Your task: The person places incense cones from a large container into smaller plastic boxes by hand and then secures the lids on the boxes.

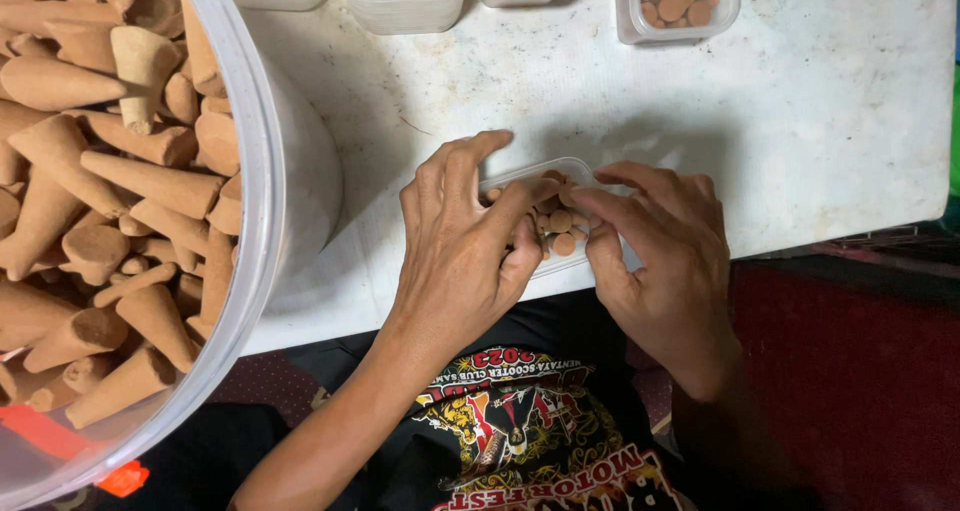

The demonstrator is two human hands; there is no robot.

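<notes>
The small clear plastic rectangular box (pixel 560 171) looked glossy; the tan cone-shaped incense pieces (pixel 110 161) looked matt and chalky; the white tabletop (pixel 800 121) was smooth, scuffed.

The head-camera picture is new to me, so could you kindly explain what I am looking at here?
There is no machine: the camera sits on a person's head and looks down at their own two bare hands. They work at a white table. Both the left hand and the right hand rest on a small clear tray partly filled with brown cones standing on end. The fingers cover much of the tray, so whether either pinches a cone is unclear. At the left stands a big clear tub heaped with loose cones. At the far edge are a filled tray and empty stacked trays.
</notes>
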